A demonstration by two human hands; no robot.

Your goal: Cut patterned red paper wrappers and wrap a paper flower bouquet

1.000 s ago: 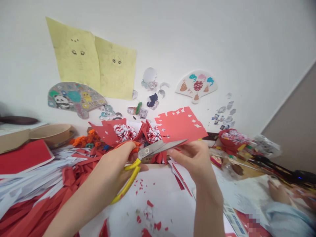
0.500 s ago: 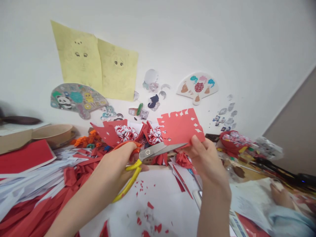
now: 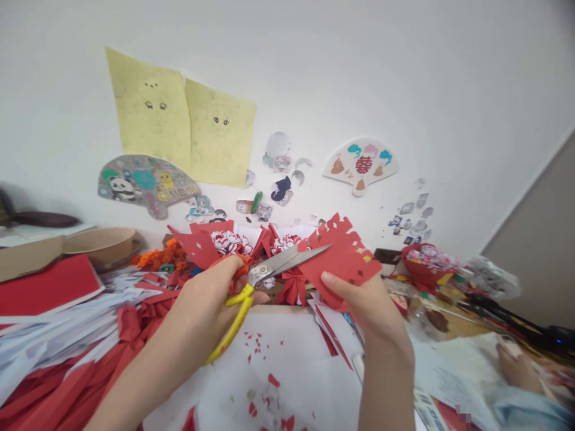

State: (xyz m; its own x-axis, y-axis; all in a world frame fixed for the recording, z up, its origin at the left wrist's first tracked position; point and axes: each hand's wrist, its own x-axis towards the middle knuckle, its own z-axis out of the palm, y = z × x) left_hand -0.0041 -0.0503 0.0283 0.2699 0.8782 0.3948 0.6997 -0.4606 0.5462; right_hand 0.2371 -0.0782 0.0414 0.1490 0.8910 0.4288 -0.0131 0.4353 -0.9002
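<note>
My left hand (image 3: 224,287) is closed round the handles of scissors (image 3: 274,263), one yellow and one orange. Their two blades stand slightly apart and point right, lying across the left part of a red paper sheet (image 3: 335,254). Small notches and diamond-shaped holes run along the sheet's edges. Between its thumb and fingers my right hand (image 3: 368,299) pinches the sheet at its lower right; the fingers behind the paper are hidden. Below the hands, red paper scraps (image 3: 272,380) lie scattered on a white sheet (image 3: 309,347).
Red and white paper strips (image 3: 90,323) heap up at the left. Red-and-white paper flowers (image 3: 233,242) stand by the wall. A red bouquet (image 3: 426,266) and clear plastic (image 3: 489,278) lie at the right. Another person's hand (image 3: 516,365) rests on papers at the far right.
The red sheet has turned and tilted in my right hand, whose thumb now lies over its front. The scissors' blades have swung upward and now overlap the sheet's left part.
</note>
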